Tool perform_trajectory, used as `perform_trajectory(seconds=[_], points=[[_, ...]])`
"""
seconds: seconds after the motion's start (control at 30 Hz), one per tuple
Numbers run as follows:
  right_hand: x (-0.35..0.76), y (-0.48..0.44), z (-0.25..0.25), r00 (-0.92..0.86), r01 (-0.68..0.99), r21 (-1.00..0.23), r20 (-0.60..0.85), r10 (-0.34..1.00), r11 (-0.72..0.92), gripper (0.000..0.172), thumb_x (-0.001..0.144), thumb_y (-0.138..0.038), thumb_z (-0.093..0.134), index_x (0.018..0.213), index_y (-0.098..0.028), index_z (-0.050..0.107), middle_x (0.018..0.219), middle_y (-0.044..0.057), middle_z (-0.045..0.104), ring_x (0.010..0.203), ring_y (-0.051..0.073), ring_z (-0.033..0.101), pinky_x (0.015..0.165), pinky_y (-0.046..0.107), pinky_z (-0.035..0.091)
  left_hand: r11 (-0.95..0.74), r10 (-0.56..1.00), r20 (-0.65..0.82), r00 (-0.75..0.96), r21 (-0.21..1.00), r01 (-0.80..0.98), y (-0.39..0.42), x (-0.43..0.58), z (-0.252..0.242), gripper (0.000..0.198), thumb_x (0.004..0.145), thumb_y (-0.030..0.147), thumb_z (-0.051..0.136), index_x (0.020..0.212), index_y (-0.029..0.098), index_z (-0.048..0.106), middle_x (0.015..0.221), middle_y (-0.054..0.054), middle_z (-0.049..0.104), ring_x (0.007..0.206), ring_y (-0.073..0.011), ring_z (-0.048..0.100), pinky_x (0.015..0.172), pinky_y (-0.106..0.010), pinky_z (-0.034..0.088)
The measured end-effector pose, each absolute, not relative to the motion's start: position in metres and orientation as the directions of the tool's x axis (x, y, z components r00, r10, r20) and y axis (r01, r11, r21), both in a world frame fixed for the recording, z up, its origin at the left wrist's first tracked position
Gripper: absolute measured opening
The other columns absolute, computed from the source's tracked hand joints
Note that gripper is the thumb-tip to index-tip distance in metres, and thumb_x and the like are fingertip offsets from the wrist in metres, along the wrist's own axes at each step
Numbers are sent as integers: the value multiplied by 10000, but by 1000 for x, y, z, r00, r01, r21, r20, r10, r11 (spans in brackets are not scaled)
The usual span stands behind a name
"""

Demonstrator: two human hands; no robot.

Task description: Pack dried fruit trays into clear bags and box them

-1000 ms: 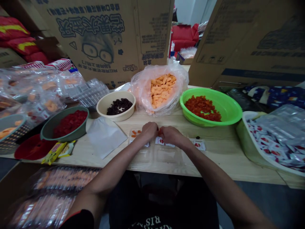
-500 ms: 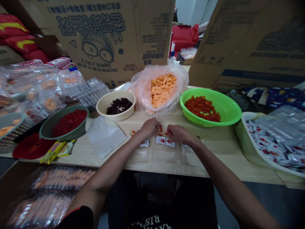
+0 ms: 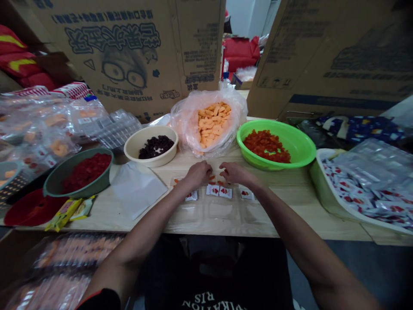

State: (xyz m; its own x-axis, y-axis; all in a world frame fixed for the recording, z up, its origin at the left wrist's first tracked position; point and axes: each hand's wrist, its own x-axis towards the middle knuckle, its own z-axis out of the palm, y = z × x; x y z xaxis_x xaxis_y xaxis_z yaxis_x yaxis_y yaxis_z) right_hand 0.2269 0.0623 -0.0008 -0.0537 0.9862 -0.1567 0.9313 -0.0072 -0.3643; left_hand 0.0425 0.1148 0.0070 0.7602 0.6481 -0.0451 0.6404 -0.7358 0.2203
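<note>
A clear plastic tray with several compartments lies on the table in front of me. White sachets with red print rest in it, two of them side by side in the middle. Small orange pieces lie just behind these sachets. My left hand is over the tray's back middle, fingers curled together; whatever they pinch is hidden. Across a small gap, my right hand hovers over the same compartment, thumb and fingertips slightly apart, with nothing visible between them.
Behind the tray stand a cream bowl of dark dried fruit, a plastic bag of orange pieces and a green basin. A tub of sachets is at right. At left are a grey-green bowl and white paper.
My right hand has lifted slightly away from the tray, and its fingers have parted. The left hand stays over the same compartment. The whole view has shifted a little.
</note>
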Motion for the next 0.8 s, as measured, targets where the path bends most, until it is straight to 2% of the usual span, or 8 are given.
perform_trajectory(seconds=[0.07, 0.17, 0.27, 0.33, 0.4, 0.47, 0.6, 0.8], points=[[232, 62, 2, -27, 905, -424, -140, 990, -35, 341, 861, -128, 551, 1163, -134, 709, 1123, 125, 739, 1012, 212, 665, 871, 259, 450, -708, 676, -15, 737, 264, 655, 115, 46, 8, 310, 926, 180, 476, 1077, 174, 747, 1045, -84, 713, 966, -200, 662, 839, -269, 485], [242, 61, 5, 20, 850, -520, -132, 991, -86, 318, 835, -94, 521, 1059, -145, 741, 899, 58, 749, 795, 159, 651, 743, 226, 456, -695, 675, -61, 735, 281, 662, 117, 58, 8, 309, 915, 189, 500, 1094, 189, 752, 1075, -78, 730, 987, -205, 669, 846, -272, 489], [254, 57, 3, 107, 783, -600, -131, 986, -164, 270, 876, -175, 470, 924, -130, 731, 690, 16, 669, 581, 124, 546, 568, 214, 407, -710, 646, -110, 755, 277, 648, 119, 71, 5, 270, 890, 247, 578, 1089, 220, 758, 1064, -58, 740, 971, -202, 678, 818, -261, 495], [260, 52, 1, 145, 740, -642, -137, 980, -200, 290, 899, -239, 444, 883, -122, 709, 632, 3, 619, 517, 111, 476, 498, 212, 360, -724, 626, -132, 769, 269, 635, 118, 77, 3, 233, 849, 285, 646, 1043, 245, 770, 1055, -46, 739, 970, -209, 680, 794, -257, 498], [263, 46, -2, 152, 709, -672, -149, 977, -213, 269, 872, -229, 461, 922, -122, 703, 625, -7, 607, 506, 109, 454, 483, 209, 349, -724, 627, -146, 765, 252, 642, 116, 81, 1, 205, 838, 292, 661, 998, 237, 776, 1056, -59, 731, 980, -223, 678, 785, -263, 501], [261, 44, -4, 146, 701, -685, -136, 980, -200, 264, 810, -170, 493, 954, -131, 710, 660, -4, 631, 552, 116, 490, 528, 208, 383, -716, 645, -138, 752, 233, 658, 111, 82, -1, 217, 869, 278, 615, 1009, 210, 766, 1074, -87, 716, 993, -233, 674, 798, -278, 503], [256, 47, -8, 171, 716, -678, -62, 983, -167, 230, 778, -147, 506, 857, -143, 721, 778, 40, 681, 728, 150, 570, 659, 225, 426, -720, 643, -136, 754, 228, 655, 102, 77, -1, 234, 881, 270, 587, 1042, 233, 753, 1084, -74, 706, 984, -220, 675, 795, -272, 502], [270, 45, -13, 222, 686, -701, -53, 974, -195, 275, 811, -227, 465, 910, -135, 704, 653, 3, 600, 600, 134, 503, 545, 216, 386, -696, 671, -138, 728, 221, 683, 94, 84, 9, 297, 922, 308, 513, 1029, 218, 775, 1068, -102, 736, 996, -237, 684, 811, -292, 508]])
